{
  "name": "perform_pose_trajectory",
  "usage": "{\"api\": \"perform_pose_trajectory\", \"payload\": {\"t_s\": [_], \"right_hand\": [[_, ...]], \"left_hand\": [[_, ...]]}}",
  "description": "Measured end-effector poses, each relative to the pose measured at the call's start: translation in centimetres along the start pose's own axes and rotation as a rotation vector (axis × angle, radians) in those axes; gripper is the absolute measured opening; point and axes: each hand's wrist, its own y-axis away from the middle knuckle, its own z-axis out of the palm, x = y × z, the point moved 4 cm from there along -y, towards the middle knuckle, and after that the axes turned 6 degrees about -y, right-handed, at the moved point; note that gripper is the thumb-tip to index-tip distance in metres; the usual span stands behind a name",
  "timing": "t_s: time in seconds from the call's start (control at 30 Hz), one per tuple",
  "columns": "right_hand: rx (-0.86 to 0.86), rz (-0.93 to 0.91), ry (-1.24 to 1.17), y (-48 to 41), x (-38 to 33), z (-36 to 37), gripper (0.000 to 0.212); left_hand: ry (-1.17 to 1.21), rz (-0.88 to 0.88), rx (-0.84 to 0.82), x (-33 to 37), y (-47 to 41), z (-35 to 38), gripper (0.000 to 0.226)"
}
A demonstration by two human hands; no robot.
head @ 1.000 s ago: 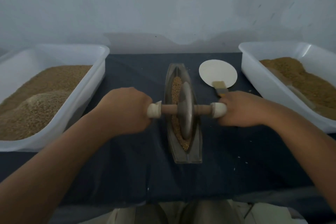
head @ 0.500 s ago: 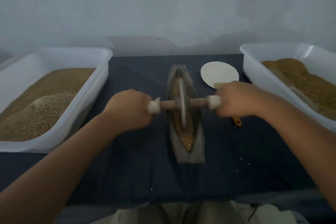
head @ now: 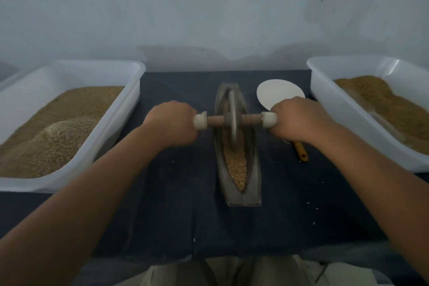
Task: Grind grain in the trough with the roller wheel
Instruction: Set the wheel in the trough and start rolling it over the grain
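We see both forearms reaching forward from the lower corners toward the trough [head: 254, 169]; the left hand [head: 171, 123] sits just left of the trough and the right hand [head: 299, 118] just right of it; both are knuckles-up, level with each other, and abreast of the trough's far half.

The trough lies lengthwise on the dark cloth [head: 185, 204]; well left of the trough stands the left tub [head: 111, 132], white and heaped with tan grain; well right of the trough stands the right tub [head: 336, 118], white and holding browner material; a white disc [head: 278, 93] lies right of the trough's far end, its near edge covered by the right hand; an orange handle [head: 301, 152] projects from under the right wrist, right of the trough, and what it belongs to is hidden.

The roller wheel [head: 232, 118] stands upright on edge in the trough's far half, its axle [head: 214, 121] crossing the trough; the grain in the trough [head: 236, 167] shows mainly in the near half, the wheel covering the rest.

Each hand is clenched round one end of the axle, grasping it beyond a pale collar; the fingertips are hidden beneath the hands.
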Motion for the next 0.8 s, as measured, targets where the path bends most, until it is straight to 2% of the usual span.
{"api": "perform_pose_trajectory", "payload": {"t_s": [0.1, 0.17, 0.3, 0.37, 0.5, 0.53, 0.6, 0.67, 0.7, 0.73, 0.8], "right_hand": [[-0.214, -0.062, -0.103, 3.9, 0.6, -0.2, 0.029], [-0.218, -0.075, -0.112, 4.3, 0.7, -0.3, 0.031], [0.137, -0.027, 0.053, 0.4, -0.1, 0.1, 0.036], [0.278, -0.014, 0.081, -1.8, -0.6, -0.1, 0.035], [0.293, -0.019, 0.085, -2.3, -0.5, -0.5, 0.03], [0.236, -0.024, 0.059, -1.6, -0.3, -0.4, 0.031], [-0.011, -0.043, -0.021, 0.8, 0.3, 0.2, 0.027], [-0.251, -0.046, -0.145, 3.5, 0.8, 0.3, 0.019], [-0.317, -0.047, -0.208, 4.4, 0.8, 0.3, 0.021], [-0.339, -0.046, -0.242, 4.6, 0.9, 0.3, 0.023], [-0.246, -0.023, -0.201, 3.6, 1.1, 0.8, 0.02]], "left_hand": [[-0.021, 0.083, 0.076, 0.0, 4.8, 0.7, 0.027], [-0.036, 0.09, 0.141, -0.2, 5.7, 1.0, 0.03], [-0.009, -0.036, 0.135, -0.1, 1.3, 1.2, 0.04], [-0.019, -0.126, 0.152, -0.4, -1.7, 0.9, 0.036], [-0.004, -0.095, 0.097, -0.4, -2.6, 0.4, 0.028], [-0.007, -0.057, 0.075, -0.4, -1.6, 0.5, 0.027], [-0.051, 0.026, 0.087, -0.3, 1.1, 0.8, 0.027], [-0.118, 0.089, 0.166, 0.0, 3.6, 0.6, 0.03], [-0.14, 0.107, 0.202, 0.1, 4.3, 0.5, 0.031], [-0.152, 0.114, 0.217, 0.1, 4.4, 0.5, 0.031], [-0.134, 0.087, 0.177, 0.1, 3.4, 0.6, 0.03]]}}
